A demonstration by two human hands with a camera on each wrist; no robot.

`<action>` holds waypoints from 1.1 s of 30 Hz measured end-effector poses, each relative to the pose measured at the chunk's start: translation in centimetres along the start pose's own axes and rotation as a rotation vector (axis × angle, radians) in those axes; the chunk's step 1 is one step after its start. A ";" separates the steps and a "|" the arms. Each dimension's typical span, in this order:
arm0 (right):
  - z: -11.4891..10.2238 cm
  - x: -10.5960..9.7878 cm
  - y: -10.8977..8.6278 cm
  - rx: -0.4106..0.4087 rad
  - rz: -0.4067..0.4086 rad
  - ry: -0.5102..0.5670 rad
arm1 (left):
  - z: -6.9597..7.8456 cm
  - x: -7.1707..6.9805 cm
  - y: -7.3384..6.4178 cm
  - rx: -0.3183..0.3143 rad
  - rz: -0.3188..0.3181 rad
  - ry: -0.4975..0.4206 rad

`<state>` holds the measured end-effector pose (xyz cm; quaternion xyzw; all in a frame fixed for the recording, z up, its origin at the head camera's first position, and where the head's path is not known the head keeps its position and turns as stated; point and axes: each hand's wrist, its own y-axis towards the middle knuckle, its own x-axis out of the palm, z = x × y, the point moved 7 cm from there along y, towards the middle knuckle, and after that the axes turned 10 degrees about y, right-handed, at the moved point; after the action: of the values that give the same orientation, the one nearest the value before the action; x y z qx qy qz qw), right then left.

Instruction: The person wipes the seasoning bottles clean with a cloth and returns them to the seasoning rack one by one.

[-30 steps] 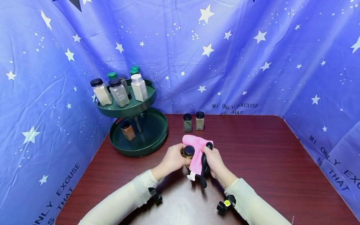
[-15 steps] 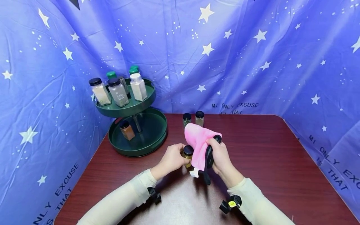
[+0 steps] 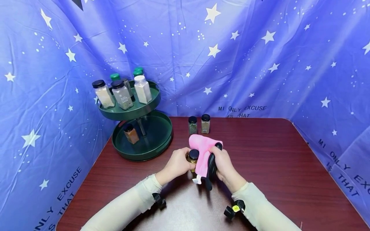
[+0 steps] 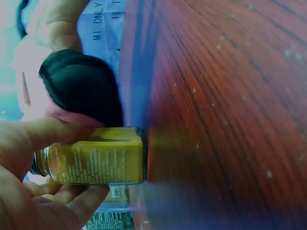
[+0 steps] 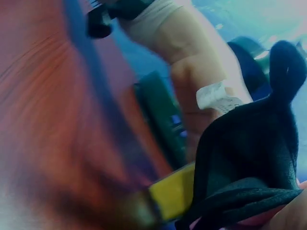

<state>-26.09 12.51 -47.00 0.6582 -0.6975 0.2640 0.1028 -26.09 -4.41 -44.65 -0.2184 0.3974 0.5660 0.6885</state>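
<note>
My left hand (image 3: 174, 164) grips a spice jar (image 3: 193, 155) with a black lid, near the middle of the table. In the left wrist view the jar (image 4: 98, 163) shows yellow contents and small printed text, its base close over the wood. Thumb and fingers lie on opposite sides of it. My right hand (image 3: 226, 165) pinches a soft pink cloth (image 3: 200, 157) with black edging and a white tag, right beside the jar. In the right wrist view the cloth's black side (image 5: 249, 139) hides much of the jar.
A green two-tier turntable rack (image 3: 166, 147) stands at the left, with several jars on top and an orange-brown jar (image 3: 131, 134) below. Two black-lidded jars, one with green contents (image 3: 192, 126) and one greyish (image 3: 205, 124), stand at the table's back edge.
My right hand lifted the cloth up and to the right, off the jar, then brought it back down to the left beside it. My left hand and the jar have stayed in place.
</note>
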 end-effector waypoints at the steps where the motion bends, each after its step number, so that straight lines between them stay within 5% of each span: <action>1: -0.5 0.3 -0.2 -0.014 -0.014 0.031 | 0.0 0.0 0.0 0.001 0.000 0.002; 8: -2.4 1.0 -1.0 -0.061 -0.064 0.145 | 0.2 0.0 0.0 0.017 0.002 0.026; 19: 1.8 -0.9 0.6 0.040 0.055 -0.082 | 0.0 0.2 0.0 -0.001 0.003 0.001; 28: -0.4 0.4 -0.2 -0.001 -0.001 0.008 | -0.6 0.6 -0.4 -0.011 0.009 -0.016; 33: -2.2 0.3 -0.7 -0.062 0.006 -0.067 | -0.2 0.7 -0.4 0.018 0.002 0.006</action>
<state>-25.87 13.31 -44.85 0.6610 -0.7105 0.2204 0.0988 -25.76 -4.20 -45.35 -0.2133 0.4048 0.5624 0.6887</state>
